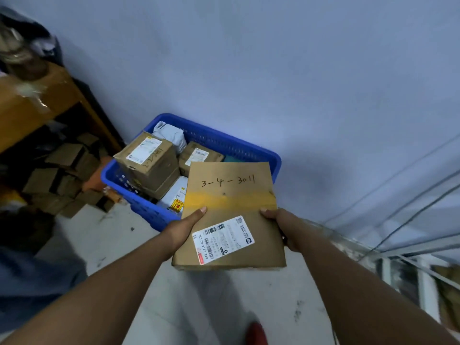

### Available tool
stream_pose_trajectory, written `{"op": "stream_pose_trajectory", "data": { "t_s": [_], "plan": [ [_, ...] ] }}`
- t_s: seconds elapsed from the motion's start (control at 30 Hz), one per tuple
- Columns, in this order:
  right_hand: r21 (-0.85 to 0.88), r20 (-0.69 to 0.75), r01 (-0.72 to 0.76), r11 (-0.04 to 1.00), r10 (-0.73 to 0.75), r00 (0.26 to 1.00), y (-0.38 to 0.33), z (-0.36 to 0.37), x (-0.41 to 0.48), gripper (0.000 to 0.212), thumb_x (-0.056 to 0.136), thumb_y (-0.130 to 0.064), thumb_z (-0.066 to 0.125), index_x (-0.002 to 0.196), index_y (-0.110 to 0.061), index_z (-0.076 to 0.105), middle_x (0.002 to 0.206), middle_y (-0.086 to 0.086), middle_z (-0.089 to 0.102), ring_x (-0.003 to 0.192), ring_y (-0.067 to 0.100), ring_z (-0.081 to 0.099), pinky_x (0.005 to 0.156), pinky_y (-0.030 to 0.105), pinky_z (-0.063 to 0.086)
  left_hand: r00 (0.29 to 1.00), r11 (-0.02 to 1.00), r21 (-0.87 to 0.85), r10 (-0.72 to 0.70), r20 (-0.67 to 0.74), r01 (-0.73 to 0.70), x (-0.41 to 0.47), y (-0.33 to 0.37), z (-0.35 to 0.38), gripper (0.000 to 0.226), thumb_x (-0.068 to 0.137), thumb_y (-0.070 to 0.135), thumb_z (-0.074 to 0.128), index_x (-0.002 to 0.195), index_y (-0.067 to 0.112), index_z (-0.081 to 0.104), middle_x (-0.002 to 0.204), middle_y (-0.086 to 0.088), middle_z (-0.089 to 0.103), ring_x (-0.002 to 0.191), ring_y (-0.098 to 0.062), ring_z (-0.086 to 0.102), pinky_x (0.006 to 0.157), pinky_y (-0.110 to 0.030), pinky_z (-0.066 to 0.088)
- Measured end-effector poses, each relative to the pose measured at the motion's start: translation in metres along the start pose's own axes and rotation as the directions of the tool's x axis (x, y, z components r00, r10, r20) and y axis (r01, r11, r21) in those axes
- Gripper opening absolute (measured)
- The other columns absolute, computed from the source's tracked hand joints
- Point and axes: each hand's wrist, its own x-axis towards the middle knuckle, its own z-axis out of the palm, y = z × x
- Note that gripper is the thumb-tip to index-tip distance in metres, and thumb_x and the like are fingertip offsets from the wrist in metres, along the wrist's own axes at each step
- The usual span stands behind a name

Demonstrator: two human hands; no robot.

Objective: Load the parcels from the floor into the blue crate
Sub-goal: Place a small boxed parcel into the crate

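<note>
I hold a flat cardboard parcel marked "3-4-3011", with a band of yellow tape and a white shipping label. My left hand grips its left edge and my right hand grips its right edge. Its far end hangs over the near right part of the blue crate, which stands on the floor by the wall. Inside the crate lie a large taped brown box, a smaller brown box, a grey mailer bag and a white parcel with a yellow sticker.
A wooden shelf unit stands at the left with several cardboard boxes piled beneath it on the floor. A metal rack frame runs along the right. The pale wall is right behind the crate.
</note>
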Motion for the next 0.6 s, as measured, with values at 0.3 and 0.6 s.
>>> {"op": "stream_pose_trajectory", "data": {
  "t_s": [0.3, 0.6],
  "plan": [
    [0.247, 0.068, -0.107, 0.963, 0.093, 0.993, -0.029, 0.077, 0.106, 0.038, 0.088, -0.031, 0.073, 0.121, -0.013, 0.064, 0.109, 0.014, 0.075, 0.101, 0.035, 0.069, 0.095, 0.051, 0.054, 0.991, 0.988, 0.088, -0.122, -0.054, 0.126, 0.083, 0.057, -0.08, 0.088, 0.064, 0.074, 0.077, 0.129, 0.017, 0.063, 0.101, -0.01, 0.079, 0.092, -0.031, 0.077, 0.09, -0.045, 0.059],
    [0.316, -0.035, -0.221, 0.923, 0.244, 0.969, -0.063, 0.109, 0.179, 0.011, 0.096, -0.021, 0.057, 0.104, -0.015, 0.062, 0.104, 0.011, 0.063, 0.088, 0.028, 0.057, 0.065, 0.036, 0.041, 0.989, 0.939, 0.319, -0.091, -0.117, 0.125, 0.192, 0.128, -0.096, 0.068, 0.077, 0.063, 0.076, 0.123, 0.017, 0.055, 0.116, -0.006, 0.067, 0.097, -0.027, 0.065, 0.092, -0.042, 0.05]
  ]
}}
